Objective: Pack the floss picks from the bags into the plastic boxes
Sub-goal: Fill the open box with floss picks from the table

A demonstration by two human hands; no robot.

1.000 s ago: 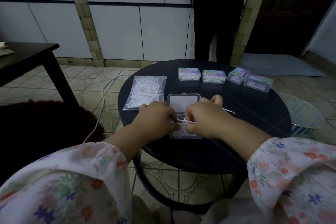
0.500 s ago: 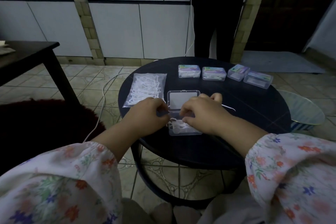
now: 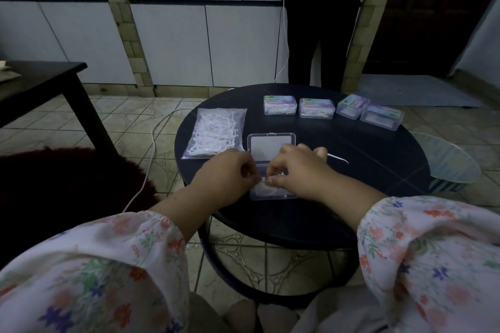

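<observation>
open box (image 3: 273,192) contents behind hands (image 3: 295,170), standing person (image 3: 322,21) cut off above waist

On the round bench (image 3: 378,170) an open box (image 3: 272,167) lies near the front edge, its lid folded back away from the person. Both hands meet over its tray, the left hand (image 3: 227,178) at its left side and the right hand (image 3: 297,170) at its right. A bag of picks (image 3: 216,132) lies just left of the lid. Four closed boxes (image 3: 331,111) stand in a row along the far edge. One loose pick (image 3: 338,158) lies right of the right hand. A person (image 3: 322,21) stands behind the bench.
</observation>
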